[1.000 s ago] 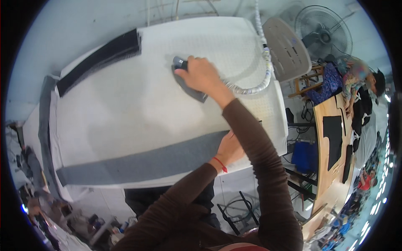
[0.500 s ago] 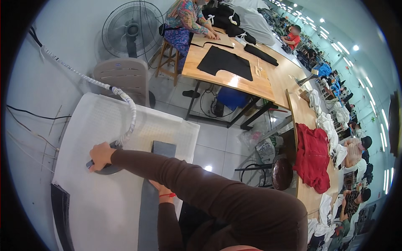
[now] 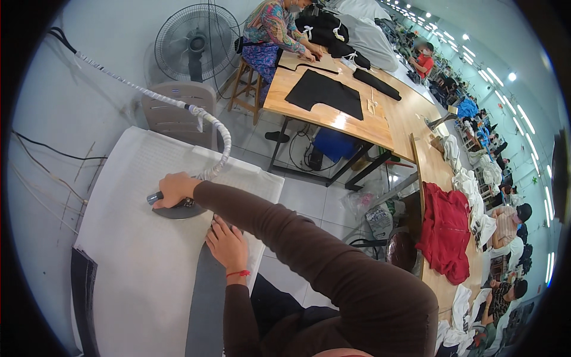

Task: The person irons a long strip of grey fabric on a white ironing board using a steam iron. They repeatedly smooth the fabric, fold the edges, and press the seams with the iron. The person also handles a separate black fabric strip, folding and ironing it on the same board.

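My right hand (image 3: 177, 189) is wrapped around the handle of a steam iron (image 3: 181, 211), whose dark soleplate rests on the white padded ironing table (image 3: 140, 268). A white-wrapped hose (image 3: 225, 140) loops up from behind the iron. Beside the iron's right end, my left hand (image 3: 228, 245), with a red string at the wrist, lies palm down with fingers stretched over a long grey fabric strip (image 3: 208, 303). The strip runs along the table's right side; my right forearm crosses over and hides its far end.
Dark fabric pieces (image 3: 84, 297) lie stacked at the table's left edge. Beyond stand a plastic chair (image 3: 181, 110) and a large fan (image 3: 196, 44). A co-worker (image 3: 273, 33) handles fabric at a wooden table (image 3: 279, 98). To the right, a red garment (image 3: 445, 229) lies on another table.
My right hand and the iron have moved right and farther away. My left hand has slid slightly forward, its fingers now showing below the right forearm. The view has shifted slightly.
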Available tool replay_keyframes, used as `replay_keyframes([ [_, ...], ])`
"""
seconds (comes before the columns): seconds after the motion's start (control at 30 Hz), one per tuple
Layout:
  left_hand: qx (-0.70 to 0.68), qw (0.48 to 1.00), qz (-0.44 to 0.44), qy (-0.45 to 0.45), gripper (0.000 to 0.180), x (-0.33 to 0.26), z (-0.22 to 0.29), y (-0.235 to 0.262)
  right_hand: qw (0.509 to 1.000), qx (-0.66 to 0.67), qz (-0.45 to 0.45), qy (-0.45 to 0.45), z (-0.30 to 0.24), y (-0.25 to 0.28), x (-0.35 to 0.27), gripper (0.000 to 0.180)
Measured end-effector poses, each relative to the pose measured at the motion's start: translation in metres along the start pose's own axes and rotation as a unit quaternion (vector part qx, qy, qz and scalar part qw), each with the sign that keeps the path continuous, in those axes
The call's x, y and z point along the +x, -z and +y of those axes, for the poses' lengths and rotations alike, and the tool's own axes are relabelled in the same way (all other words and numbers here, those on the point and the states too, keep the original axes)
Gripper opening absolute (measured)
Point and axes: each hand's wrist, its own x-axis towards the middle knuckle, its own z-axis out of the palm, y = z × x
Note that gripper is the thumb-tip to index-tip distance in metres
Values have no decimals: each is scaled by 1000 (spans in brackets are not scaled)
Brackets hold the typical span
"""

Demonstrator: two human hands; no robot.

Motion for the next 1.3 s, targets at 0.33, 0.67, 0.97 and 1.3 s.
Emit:
replay_keyframes([
  [0.33,-41,999,10,25,67,2,2,6,999,-34,35,0,43,38,-33,80],
  [0.67,-87,995,35,44,65,-4,-10,-1,990,-130,46,-26,82,62,-76,85],
  [0.97,-63,997,14,43,60,-2,-7,3,994,-98,-13,-51,64,56,-98,77],
  [1.3,-118,989,70,52,49,-4,-13,-4,996,-83,-22,13,91,27,-121,64],
])
